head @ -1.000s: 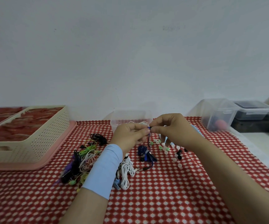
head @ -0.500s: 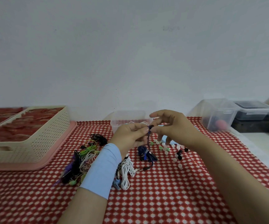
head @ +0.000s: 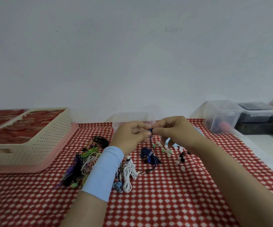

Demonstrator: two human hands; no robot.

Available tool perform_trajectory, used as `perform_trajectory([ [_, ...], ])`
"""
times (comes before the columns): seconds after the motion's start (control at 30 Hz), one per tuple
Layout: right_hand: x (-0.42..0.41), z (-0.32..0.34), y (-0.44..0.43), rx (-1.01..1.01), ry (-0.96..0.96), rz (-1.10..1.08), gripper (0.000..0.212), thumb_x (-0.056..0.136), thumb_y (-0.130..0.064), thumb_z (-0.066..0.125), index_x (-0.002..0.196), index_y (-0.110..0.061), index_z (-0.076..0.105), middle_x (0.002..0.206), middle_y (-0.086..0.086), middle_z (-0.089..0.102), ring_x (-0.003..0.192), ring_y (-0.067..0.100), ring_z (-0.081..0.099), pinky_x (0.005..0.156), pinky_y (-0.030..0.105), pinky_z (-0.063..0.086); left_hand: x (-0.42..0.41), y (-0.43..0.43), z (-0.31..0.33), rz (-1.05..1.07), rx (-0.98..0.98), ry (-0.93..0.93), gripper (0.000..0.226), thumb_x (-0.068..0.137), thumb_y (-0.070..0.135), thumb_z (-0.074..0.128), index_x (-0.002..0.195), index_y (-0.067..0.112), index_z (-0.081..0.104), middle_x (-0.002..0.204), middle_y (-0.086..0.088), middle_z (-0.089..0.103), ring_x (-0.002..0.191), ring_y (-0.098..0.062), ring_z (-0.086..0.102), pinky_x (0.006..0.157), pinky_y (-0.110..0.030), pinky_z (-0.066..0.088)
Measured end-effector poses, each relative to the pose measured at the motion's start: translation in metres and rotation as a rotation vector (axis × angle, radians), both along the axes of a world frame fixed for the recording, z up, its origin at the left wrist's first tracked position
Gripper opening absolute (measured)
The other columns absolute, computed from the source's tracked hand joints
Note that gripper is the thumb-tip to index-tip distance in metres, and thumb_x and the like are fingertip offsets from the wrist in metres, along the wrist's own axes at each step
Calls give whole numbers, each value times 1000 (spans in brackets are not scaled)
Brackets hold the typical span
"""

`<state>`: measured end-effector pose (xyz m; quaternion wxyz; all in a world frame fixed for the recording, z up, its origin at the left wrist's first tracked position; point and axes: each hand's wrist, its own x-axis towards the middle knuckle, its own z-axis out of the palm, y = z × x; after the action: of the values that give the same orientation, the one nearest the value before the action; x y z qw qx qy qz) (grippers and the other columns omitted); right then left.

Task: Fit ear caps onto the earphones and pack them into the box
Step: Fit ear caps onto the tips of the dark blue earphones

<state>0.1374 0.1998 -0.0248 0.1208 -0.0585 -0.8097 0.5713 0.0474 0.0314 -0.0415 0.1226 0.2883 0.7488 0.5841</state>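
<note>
Wall (head: 132,54): plain pale grey-white, filling the upper half of the view, carrying a few faint smudges.
Table covering (head: 165,202): red cloth with a white dotted pattern, spreading across the whole near surface.
Side surface (head: 263,145): white, lying along the right edge of the cloth.
Light: falling soft and even, casting only weak shadows.
Floor and windows: lying outside the view.

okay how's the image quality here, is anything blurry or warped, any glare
Head view: soft, even light, no glare or hard shadows; wide-angle lens bends the forearms outward at the bottom edge; the left hand and right hand are fairly sharp, but the blue earbud pinched between them is too small to resolve; the cream basket and clear box look smeared.
</note>
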Motion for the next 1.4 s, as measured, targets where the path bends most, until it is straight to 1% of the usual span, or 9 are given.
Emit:
perform_trajectory([
  [0.17, 3, 1, 7, -177, -61, 88, 15, 92, -12, 71, 104, -9, 80, 102, 16, 77, 60, 15, 63, 60, 36, 48, 1, -3, 2, -43, 85, -86, 16, 85, 3, 72, 96, 14, 74, 84, -3, 77, 72, -9, 72, 68, -17, 55],
  [0.4, 0, -5, 9, -206, -131, 104, 29, 73, -25, 78, 98, -10, 82, 87, 10, 75, 60, 12, 61, 59, 33, 44, 0, -3, -2, -76, 14, 2, 18, 82, 7, 76, 97, 17, 76, 87, -1, 77, 76, -8, 72, 78, -20, 56],
  [0.67, -1, -5, 12, -105, -134, 107, 12, 88, -13, 74, 98, -10, 81, 75, 3, 75, 58, 11, 63, 55, 29, 49, -4, -3, -2, -87, -66, 40, 17, 83, 8, 76, 99, 12, 76, 89, -2, 77, 83, -9, 73, 82, -20, 56],
  [0.73, -3, -9, 7, -63, -116, 80, 9, 89, -15, 76, 95, -12, 82, 82, 6, 77, 60, 14, 64, 51, 28, 49, -7, -5, -4, -75, -119, 80, 17, 84, 10, 75, 101, 13, 76, 90, 0, 77, 84, -7, 73, 83, -19, 56],
  [0.9, -9, -14, -3, 172, -193, 7, 16, 93, -33, 72, 96, -18, 75, 89, -2, 77, 62, 18, 69, 48, 23, 48, -11, -9, -4, -11, -235, 148, 21, 89, 19, 70, 109, 26, 72, 94, 6, 74, 89, -3, 68, 89, -21, 49],
  [1.03, -12, -20, -17, 735, -454, -16, 36, 81, -55, 74, 82, -20, 77, 78, 2, 73, 69, 18, 66, 63, 31, 52, -12, -8, -9, 19, -312, 165, 16, 88, 23, 71, 102, 29, 75, 100, 11, 72, 94, -1, 64, 93, -23, 47],
  [1.13, -16, -30, -29, 924, -500, -59, 42, 80, -57, 74, 83, -15, 75, 70, -1, 65, 68, 16, 62, 61, 32, 51, -10, -8, -10, 12, -368, 182, 10, 89, 26, 69, 98, 29, 73, 94, 17, 68, 89, 4, 61, 83, -16, 43],
  [1.27, -14, -18, -23, 767, -492, 21, 23, 85, -44, 77, 82, -22, 75, 77, 1, 75, 69, 15, 69, 61, 28, 55, -14, -12, 0, 0, -416, 212, 11, 91, 27, 66, 101, 25, 71, 100, 14, 66, 94, -5, 59, 85, -21, 39],
  [1.4, -19, 14, -16, 580, -374, 22, 11, 88, -24, 76, 79, -18, 74, 74, 12, 76, 66, 26, 74, 55, 30, 59, -28, -16, 22, 9, -302, 207, 9, 90, 21, 66, 97, 26, 69, 98, 11, 66, 94, -9, 64, 92, -31, 52],
])
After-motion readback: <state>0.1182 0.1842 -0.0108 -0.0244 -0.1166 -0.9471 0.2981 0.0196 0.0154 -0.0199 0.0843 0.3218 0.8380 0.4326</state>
